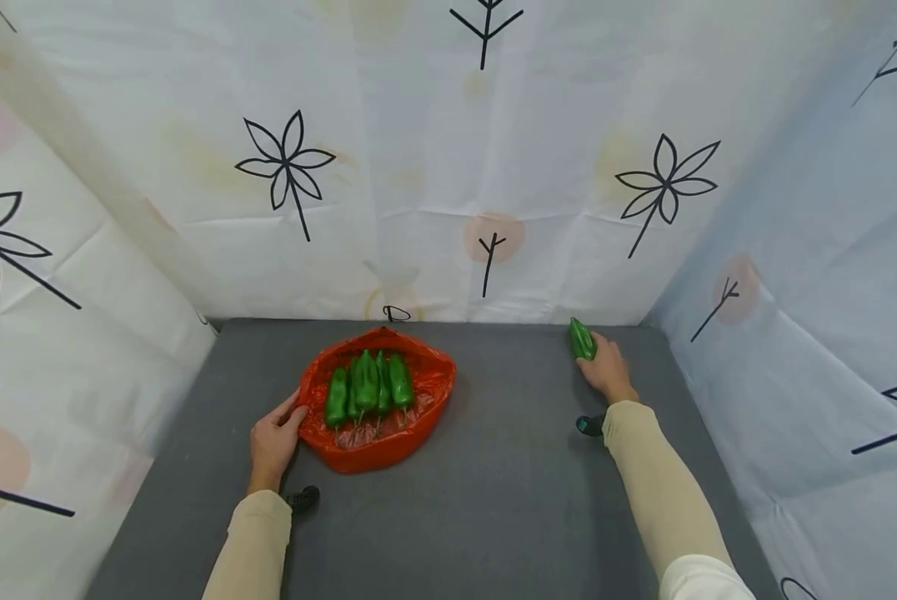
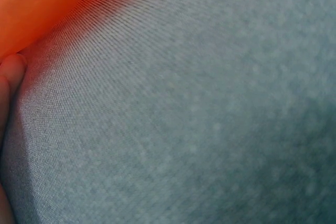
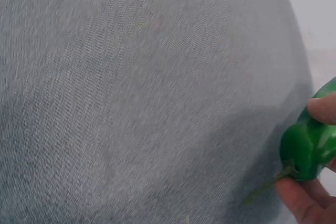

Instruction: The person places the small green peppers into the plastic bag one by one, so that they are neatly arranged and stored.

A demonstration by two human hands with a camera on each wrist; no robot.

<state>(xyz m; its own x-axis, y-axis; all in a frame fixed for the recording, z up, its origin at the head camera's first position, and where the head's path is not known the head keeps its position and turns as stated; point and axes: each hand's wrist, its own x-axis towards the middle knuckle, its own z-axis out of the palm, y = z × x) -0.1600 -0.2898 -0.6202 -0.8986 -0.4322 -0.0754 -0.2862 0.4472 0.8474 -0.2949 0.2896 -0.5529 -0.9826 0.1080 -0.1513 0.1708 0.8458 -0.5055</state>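
An orange-red plastic bag (image 1: pixel 411 450) lies opened out on the left part of the table, its rim folded round. Several green peppers (image 1: pixel 366 383) lie side by side inside it, stems toward the near side. My left hand (image 1: pixel 274 437) pinches the bag's left rim between thumb and fingers; the left wrist view catches fingertips (image 2: pixel 13 69) at the bag's edge (image 2: pixel 42 3). Far to the right, my right hand (image 1: pixel 606 367) grips another green pepper (image 1: pixel 581 338) near the table's back edge. Seen from the right wrist, thumb and fingers hold that pepper (image 3: pixel 304 148) with its thin stem sticking out.
The grey table (image 1: pixel 493 500) is enclosed by white fabric walls (image 1: pixel 418 167) printed with black leaf drawings, at the back and both sides. A dark wrist-worn device (image 1: pixel 589 425) is on the right wrist and another (image 1: pixel 303 500) on the left.
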